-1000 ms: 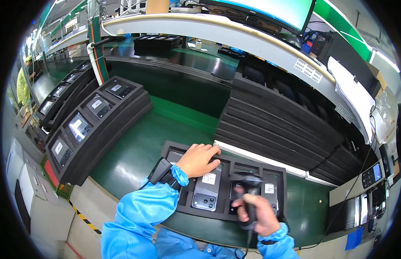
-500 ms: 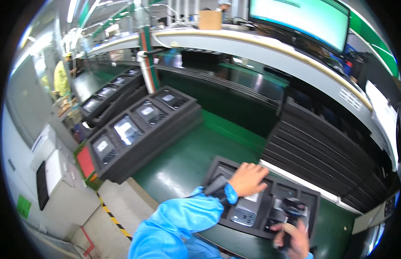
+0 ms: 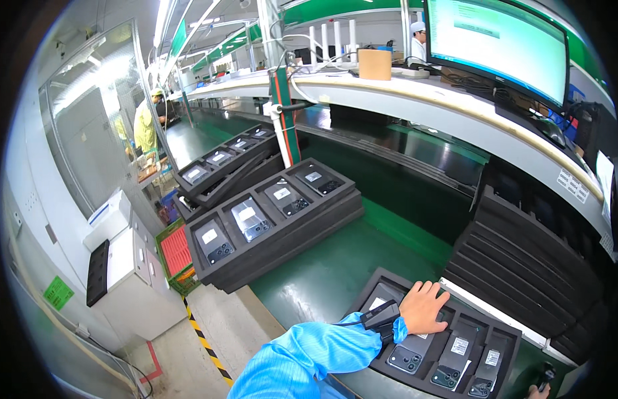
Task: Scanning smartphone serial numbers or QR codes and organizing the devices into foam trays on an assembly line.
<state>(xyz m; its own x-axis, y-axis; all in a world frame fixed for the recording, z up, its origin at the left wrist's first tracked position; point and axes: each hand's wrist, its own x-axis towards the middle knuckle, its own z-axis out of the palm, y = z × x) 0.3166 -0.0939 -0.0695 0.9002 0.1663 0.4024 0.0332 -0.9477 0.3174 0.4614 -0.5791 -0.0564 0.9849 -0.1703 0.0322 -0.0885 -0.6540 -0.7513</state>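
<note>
Left hand (image 3: 425, 307): open, fingers spread, flat on the foam tray (image 3: 505, 332), gripping nothing.
Right hand (image 3: 536, 392): mostly hidden, grip unclear.
Phones (image 3: 455, 349) in tray: three visible.
Far tray stack (image 3: 276, 213): four phones.

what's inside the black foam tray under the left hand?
The foam tray holds dark phones lying back-up in its slots. The left hand covers part of one slot, so what's beneath it is hidden.

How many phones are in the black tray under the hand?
3 dark phones show in the black foam tray: left, middle, right. The left hand may hide another.
</note>
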